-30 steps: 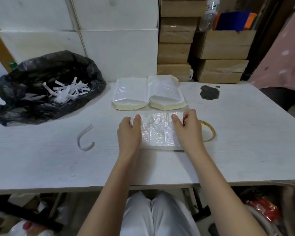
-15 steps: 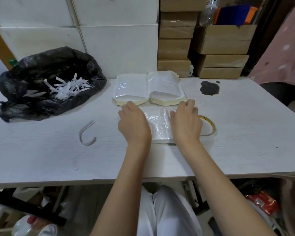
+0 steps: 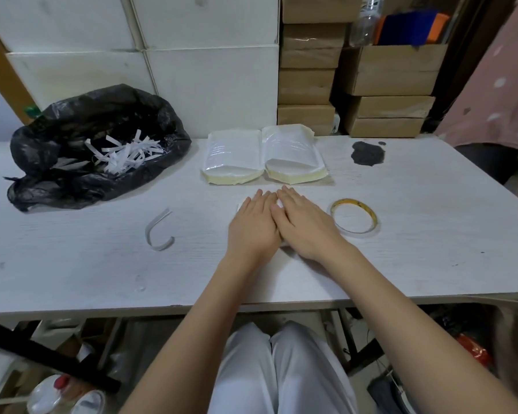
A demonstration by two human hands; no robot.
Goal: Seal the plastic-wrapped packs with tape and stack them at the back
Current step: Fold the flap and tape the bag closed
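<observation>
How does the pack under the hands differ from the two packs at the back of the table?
The pack under the hands lies near the front and is almost wholly covered by the flat left hand and right hand; the two packs at the back lie untouched, in full view. The back packs sit side by side, touching, while the front one lies alone. All lie flat on the table.

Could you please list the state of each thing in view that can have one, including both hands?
Left hand: open, flat, pressing on the front pack.
Right hand: open, flat, pressing beside the left.
Front pack: almost wholly hidden under the hands.
Two wrapped packs: lying side by side at the back.
Tape roll: lying flat, untouched.
Black bag: open, holding white paper strips.
Curled strip: loose on the table.
</observation>
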